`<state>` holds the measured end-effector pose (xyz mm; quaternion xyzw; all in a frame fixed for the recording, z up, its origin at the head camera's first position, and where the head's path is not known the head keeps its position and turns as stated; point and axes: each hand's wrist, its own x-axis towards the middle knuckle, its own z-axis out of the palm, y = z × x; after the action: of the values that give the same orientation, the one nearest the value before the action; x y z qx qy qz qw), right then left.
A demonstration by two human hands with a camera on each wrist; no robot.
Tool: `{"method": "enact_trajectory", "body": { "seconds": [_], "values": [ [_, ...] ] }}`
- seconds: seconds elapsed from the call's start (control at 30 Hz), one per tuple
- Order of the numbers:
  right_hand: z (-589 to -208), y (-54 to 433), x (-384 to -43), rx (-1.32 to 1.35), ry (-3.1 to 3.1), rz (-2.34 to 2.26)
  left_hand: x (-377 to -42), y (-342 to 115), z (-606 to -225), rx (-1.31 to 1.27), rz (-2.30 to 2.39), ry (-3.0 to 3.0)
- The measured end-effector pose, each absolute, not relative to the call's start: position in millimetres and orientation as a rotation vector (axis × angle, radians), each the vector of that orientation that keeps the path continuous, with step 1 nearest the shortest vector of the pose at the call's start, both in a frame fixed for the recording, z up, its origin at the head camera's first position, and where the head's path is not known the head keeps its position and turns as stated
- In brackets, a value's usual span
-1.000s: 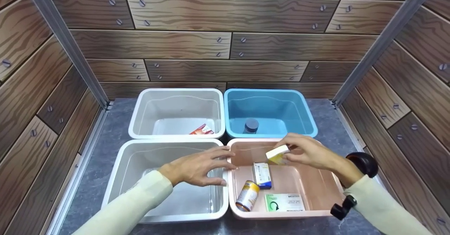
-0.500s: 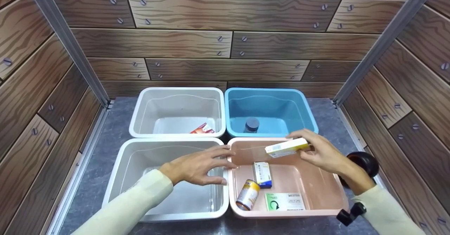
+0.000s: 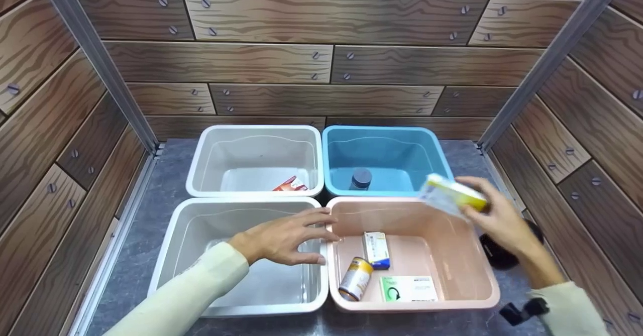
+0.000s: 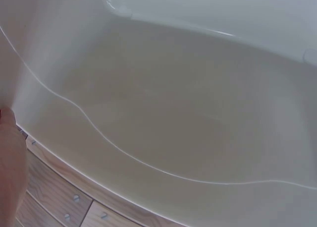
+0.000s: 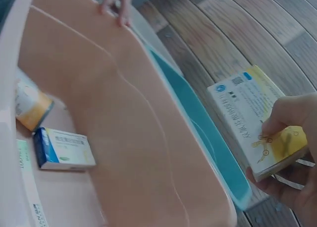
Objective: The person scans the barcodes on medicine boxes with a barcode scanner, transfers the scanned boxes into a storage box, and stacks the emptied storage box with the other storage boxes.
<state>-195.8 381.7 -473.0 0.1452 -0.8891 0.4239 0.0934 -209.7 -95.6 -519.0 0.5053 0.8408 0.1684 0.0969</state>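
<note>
My right hand [image 3: 495, 213] pinches a white and yellow medicine box [image 3: 449, 194] above the far right corner of the pink bin [image 3: 472, 303]. In the right wrist view the thumb lies on the box's printed face. My left hand [image 3: 289, 236] has its fingers spread over the rims where the front grey bin [image 3: 166, 255] and the pink bin meet. Inside the pink bin lie a white and blue medicine box [image 3: 376, 248], an orange and white can [image 3: 355, 280] on its side, and a green and white box [image 3: 409, 289].
Behind stand a grey bin [image 3: 193, 175] holding a red and white box [image 3: 291, 183], and a blue bin [image 3: 447, 175] with a dark-capped bottle [image 3: 360, 178]. Wood-patterned walls [image 3: 281, 62] enclose the back and sides. A black round object [image 3: 502, 255] shows by the right forearm.
My right hand has carried the yellow and white box up and to the right, turning it, from inside the pink bin to its far right corner. The left hand has stayed put.
</note>
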Motion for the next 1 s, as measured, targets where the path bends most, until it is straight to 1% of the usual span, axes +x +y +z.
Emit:
{"method": "enact_trajectory", "body": {
  "seconds": [0.07,0.2,0.3,0.37,0.57,0.8,1.0],
  "values": [
    [-476,398,-193,0.302,-2.596,1.275,-210,-96,-518,1.491,0.494,2.493],
    [-491,431,-188,-0.043,-2.536,1.311,-210,-96,-518,1.486,0.494,2.494],
    [-507,453,-180,-0.28,-2.452,1.495,-209,-96,-519,1.481,0.497,2.491],
    [-517,463,-172,-0.388,-2.372,1.649,-209,-96,-519,1.484,0.496,2.49],
    [-546,473,-154,-0.524,-2.173,2.033,-210,-97,-520,1.509,0.489,2.504],
    [-576,468,-141,-0.622,-2.148,2.234,-210,-97,-520,1.526,0.498,2.501],
    [-593,468,-135,-0.698,-2.015,2.439,-209,-96,-519,1.501,0.504,2.495]
  ]
}}
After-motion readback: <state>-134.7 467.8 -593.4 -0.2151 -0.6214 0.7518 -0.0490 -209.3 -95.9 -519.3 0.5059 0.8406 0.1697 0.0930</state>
